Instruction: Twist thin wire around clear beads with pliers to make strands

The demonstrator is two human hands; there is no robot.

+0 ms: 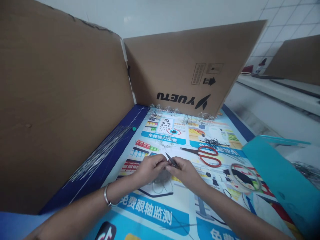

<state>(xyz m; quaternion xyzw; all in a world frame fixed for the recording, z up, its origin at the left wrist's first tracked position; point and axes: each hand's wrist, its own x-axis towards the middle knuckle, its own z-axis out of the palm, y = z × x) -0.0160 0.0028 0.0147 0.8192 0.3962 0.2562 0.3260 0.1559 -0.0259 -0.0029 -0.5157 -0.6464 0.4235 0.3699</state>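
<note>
My left hand and my right hand meet over the printed poster on the table, fingers pinched together. My right hand grips small dark pliers whose tip points up and left. My left hand pinches thin wire at the pliers' tip; loops of the wire hang below both hands onto the poster. A silver bangle circles my left wrist.
Red-handled scissors lie just beyond my right hand. A bundle of straight silver wires lies along the left cardboard wall. A back cardboard wall, a clear tape ring and a teal folder stand around.
</note>
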